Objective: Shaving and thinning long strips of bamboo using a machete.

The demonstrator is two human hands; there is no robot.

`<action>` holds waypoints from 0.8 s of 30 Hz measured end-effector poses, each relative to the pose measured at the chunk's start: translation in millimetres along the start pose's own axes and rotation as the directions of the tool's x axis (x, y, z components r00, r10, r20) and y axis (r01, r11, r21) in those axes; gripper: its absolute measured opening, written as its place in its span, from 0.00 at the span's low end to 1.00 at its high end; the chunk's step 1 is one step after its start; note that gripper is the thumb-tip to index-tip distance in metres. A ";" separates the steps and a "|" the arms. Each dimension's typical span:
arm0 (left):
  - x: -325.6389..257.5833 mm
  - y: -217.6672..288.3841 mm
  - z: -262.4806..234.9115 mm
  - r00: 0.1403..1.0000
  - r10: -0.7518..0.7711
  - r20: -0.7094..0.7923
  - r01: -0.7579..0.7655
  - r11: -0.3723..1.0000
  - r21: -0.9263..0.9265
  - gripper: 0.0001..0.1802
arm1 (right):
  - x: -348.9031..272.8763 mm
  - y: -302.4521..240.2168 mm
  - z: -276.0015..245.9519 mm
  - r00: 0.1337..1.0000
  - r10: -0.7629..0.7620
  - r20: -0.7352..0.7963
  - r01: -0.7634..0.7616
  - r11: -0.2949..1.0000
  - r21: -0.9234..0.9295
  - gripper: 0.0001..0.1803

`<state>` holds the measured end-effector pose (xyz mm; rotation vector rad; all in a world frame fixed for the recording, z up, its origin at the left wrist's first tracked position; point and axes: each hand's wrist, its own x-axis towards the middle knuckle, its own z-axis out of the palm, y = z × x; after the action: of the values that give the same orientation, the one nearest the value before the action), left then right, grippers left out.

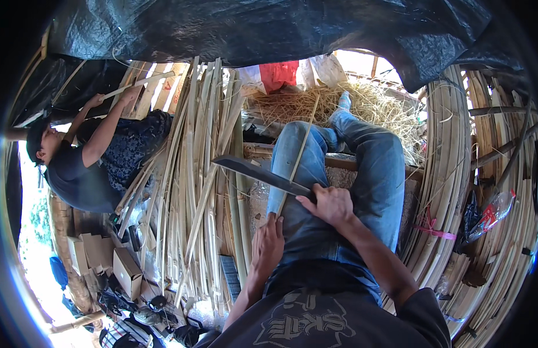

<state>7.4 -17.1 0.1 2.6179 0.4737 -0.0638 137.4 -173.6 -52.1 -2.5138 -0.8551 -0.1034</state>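
While the left hand [267,246] clamps its fingers on a thin strip [303,139], the right hand [331,204] grips a knife [257,172] across it.

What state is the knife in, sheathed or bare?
Bare: no sheath covers the knife; its dark metal shows from the tip to the right hand.

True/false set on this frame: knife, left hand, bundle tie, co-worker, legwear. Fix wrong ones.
1. The right hand grips a long, dark metal knife. True.
2. The left hand is empty. False: the left hand holds a thin, pale, bamboo-like strip.
3. A pink tie crosses the bundle of long, pale strips on the right. True.
4. The co-worker is on the right. False: the co-worker is on the left.
5. The person wears blue denim jeans. True.
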 end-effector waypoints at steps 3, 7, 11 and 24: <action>-17.4 0.0 -8.1 0.998 0.057 -0.037 -0.057 0.998 -0.011 0.18 | -2.2 8.9 5.1 1.000 0.027 -0.008 -0.028 0.997 -0.070 0.34; -33.8 1.6 -23.2 0.985 -0.130 0.118 0.141 0.986 -0.094 0.18 | -4.3 9.3 3.8 0.995 -0.088 0.037 0.088 0.996 0.008 0.35; -43.4 4.3 -38.5 0.987 -0.120 0.109 0.132 0.985 -0.111 0.18 | -4.7 11.5 1.2 0.979 -0.191 0.069 0.190 0.982 0.016 0.35; -95.2 14.8 -118.7 0.807 -0.440 0.393 0.536 0.825 -0.177 0.18 | 75.6 64.1 8.9 0.840 0.540 -0.062 -0.525 0.835 0.162 0.32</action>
<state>-81.5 -4.9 123.8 2.0810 0.9527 -0.5659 235.3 -171.7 -70.1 -2.4881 -0.0874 0.0100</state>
